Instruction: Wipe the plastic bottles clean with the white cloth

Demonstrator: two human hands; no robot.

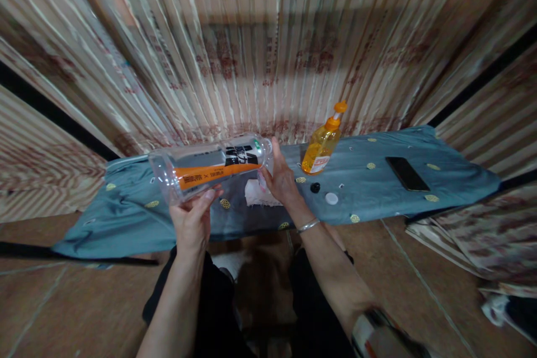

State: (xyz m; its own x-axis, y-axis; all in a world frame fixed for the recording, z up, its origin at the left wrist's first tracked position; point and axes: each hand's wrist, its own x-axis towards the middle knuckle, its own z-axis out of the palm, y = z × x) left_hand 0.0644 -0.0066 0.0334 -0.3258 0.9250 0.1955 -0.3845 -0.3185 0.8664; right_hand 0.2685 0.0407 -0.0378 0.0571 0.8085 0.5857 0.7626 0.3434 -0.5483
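Observation:
A large clear plastic bottle (212,165) with an orange, black and clear label lies sideways in the air above the cloth-covered table. Its wide base is at the left, held from below by my left hand (192,218), thumb along the side. At the neck end, my right hand (280,176) closes around the bottle's mouth, with the index finger pointing up. Some of its fingers are hidden. Beneath the bottle's neck, a folded white cloth or tissue (257,194) rests on the table, partly covered by my right hand.
Right of my hands stands a pump bottle (322,148) of yellow-orange liquid. In front of it lie a small black cap (315,187) and a white round lid (331,198). A dark phone (406,174) is farther right on the blue patterned tablecloth (364,190). Striped curtains hang behind.

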